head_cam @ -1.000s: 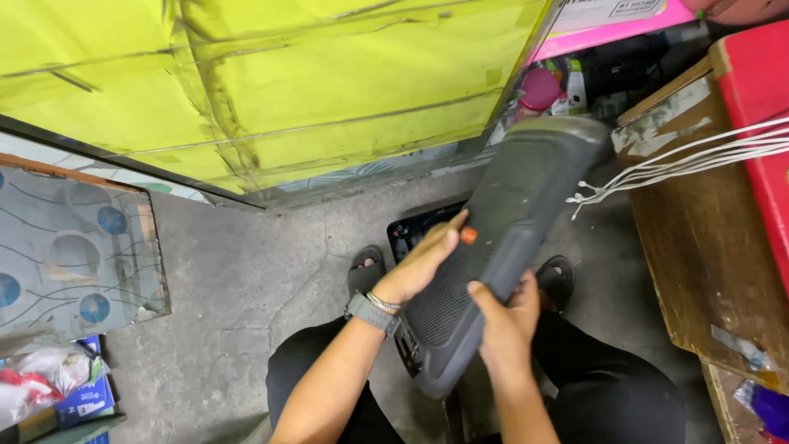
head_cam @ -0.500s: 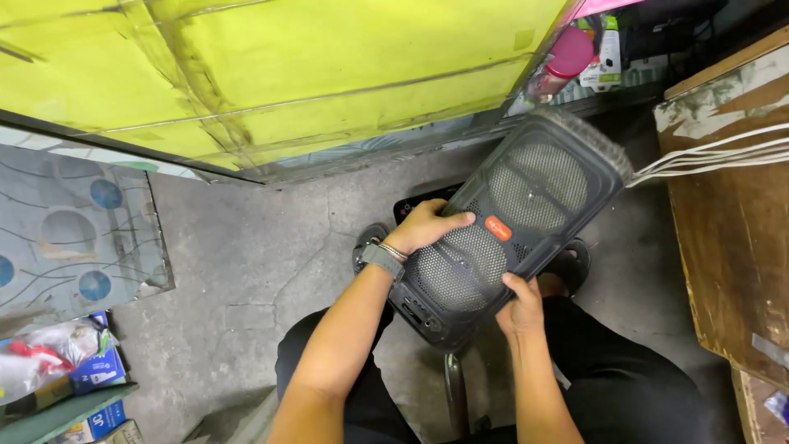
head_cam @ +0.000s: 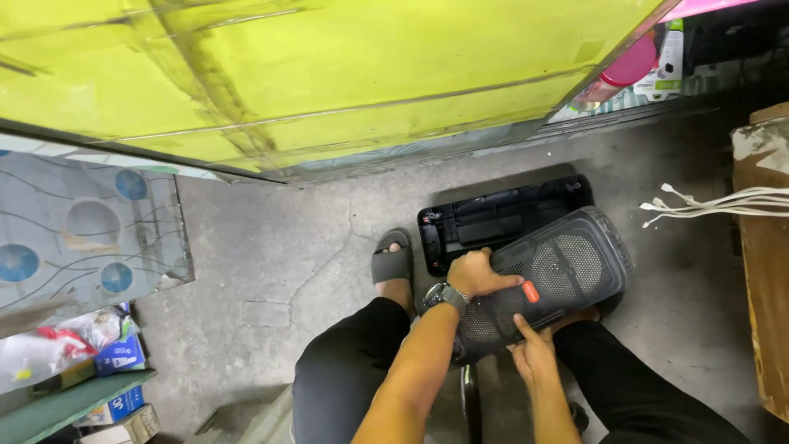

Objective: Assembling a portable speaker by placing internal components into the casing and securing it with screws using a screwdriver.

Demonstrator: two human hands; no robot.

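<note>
Speaker [head_cam: 542,288], black w/ mesh front & a small orange badge, lies tilted across the person's lap, low end at the knees, high end out over the floor [head_cam: 279,247]. Left hand [head_cam: 478,273] sits on its upper edge, grip curled over the rim, fingers wrapped round the housing; wristwatch [head_cam: 446,295] on that wrist. Right hand [head_cam: 534,352] is under the lower edge, grip spread, index finger laid flat on the mesh, thumb side below the casing. Just behind the speaker, a black open shell [head_cam: 493,218] lies flat on the floor. White cables [head_cam: 715,201] hang off the wooden counter [head_cam: 760,271] at right, well apart from both hands.
</note>
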